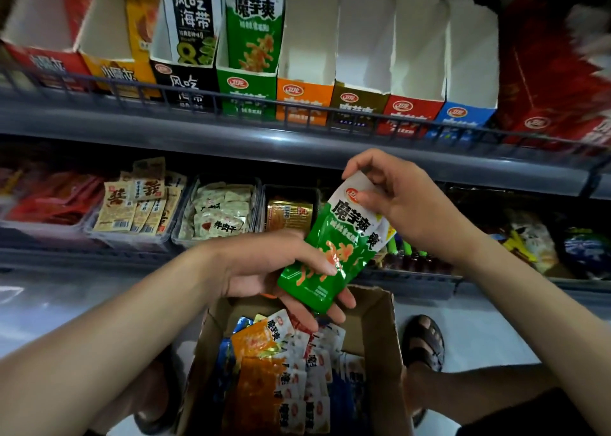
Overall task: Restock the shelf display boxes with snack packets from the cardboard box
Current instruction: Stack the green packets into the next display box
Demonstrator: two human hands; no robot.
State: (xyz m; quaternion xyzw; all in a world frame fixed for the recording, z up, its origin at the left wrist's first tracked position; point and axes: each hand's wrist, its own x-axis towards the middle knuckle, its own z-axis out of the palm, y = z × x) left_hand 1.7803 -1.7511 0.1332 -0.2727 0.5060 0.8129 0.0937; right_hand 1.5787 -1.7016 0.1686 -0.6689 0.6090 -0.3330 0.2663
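Observation:
Both my hands hold a small stack of green snack packets [334,250] above the open cardboard box [380,343]. My left hand [281,270] cups the stack from below. My right hand [393,197] pinches its white top edge. Inside the cardboard box lie several orange, blue and white packets [281,369]. On the upper shelf stands a row of display boxes. The green display box [246,93] has green packets standing in it. The orange display box [302,102], brown display box [358,106], red display box [411,115] and blue display box [459,121] show only white inner walls.
A wire rail [198,100] runs along the upper shelf's front edge. A black display box [185,85] holds dark packets. The lower shelf carries clear bins of small snacks [218,211]. My sandalled foot [425,339] stands right of the cardboard box on the pale floor.

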